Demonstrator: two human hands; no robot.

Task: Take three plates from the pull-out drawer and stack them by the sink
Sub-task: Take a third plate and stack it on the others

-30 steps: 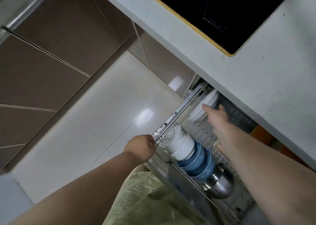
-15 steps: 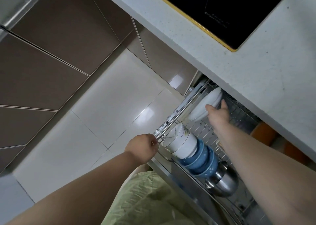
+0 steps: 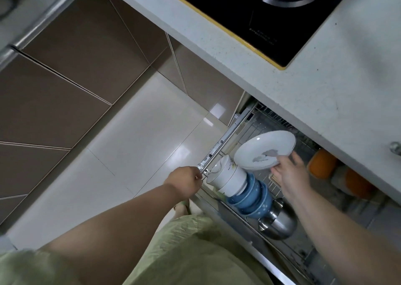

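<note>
Right hand (image 3: 289, 174): grip pinching the near rim of a white plate (image 3: 264, 149), thumb and fingers wrapped over the edge. The plate sits tilted, lifted clear above the wire rack of the pull-out drawer (image 3: 258, 128), just under the bench (image 3: 325, 94) overhang. Left hand (image 3: 184, 181): grip pressed together around the end of the drawer's metal rail (image 3: 217, 147), apparently steadying it.

Risks as I judge them:
- One-edge pinch on a glazed plate; a tilt or slip would drop it onto the stacked white bowls (image 3: 226, 176) and blue bowls (image 3: 251, 198) directly beneath.
- Far rim sits close to the underside of the bench; lifting straight up could knock it. I'd want it drawn outward first.
- I cannot tell how many plates remain in the rack; none are clearly visible behind this one.

Surroundings: pale speckled bench carrying a black hob (image 3: 271, 18) with a yellow edge. A steel pot (image 3: 278, 223) lies beyond the bowls in the drawer. Orange items (image 3: 321, 163) sit blurred deeper inside. Glossy cream floor tiles (image 3: 141, 143), brown cabinet fronts (image 3: 76, 57). The sink is not in view.
</note>
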